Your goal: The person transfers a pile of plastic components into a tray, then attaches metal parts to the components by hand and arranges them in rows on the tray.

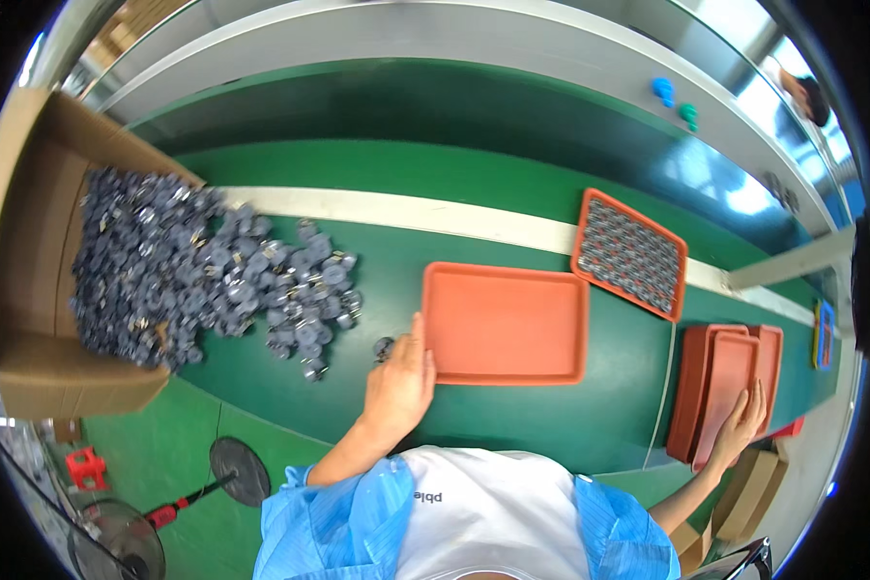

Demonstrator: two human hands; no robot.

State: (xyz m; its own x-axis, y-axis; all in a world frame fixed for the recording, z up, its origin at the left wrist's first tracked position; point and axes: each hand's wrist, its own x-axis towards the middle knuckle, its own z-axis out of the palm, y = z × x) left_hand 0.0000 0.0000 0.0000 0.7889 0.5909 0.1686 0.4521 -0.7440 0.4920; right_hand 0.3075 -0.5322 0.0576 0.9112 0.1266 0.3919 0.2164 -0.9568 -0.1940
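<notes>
A shallow orange tray (506, 327) with nothing in it lies on the green work surface in front of me. At its left edge is my left hand (399, 387), fingers stretched out and the fingertips against the rim. Just left of those fingers sit a couple of small dark grey parts (384, 348). My right hand (741, 420) rests flat, fingers extended, on the right side of a stack of reddish-orange trays (701, 387) at the right end of the surface. Neither hand is seen gripping anything.
A cardboard box (29, 290) lies on its side at left, spilling many grey parts with metal pins (246, 271) onto the surface. Back right, a tilted orange tray (629, 253) is filled with rows of parts. A floor fan (116, 541) stands lower left. Another person (804, 95) is far right.
</notes>
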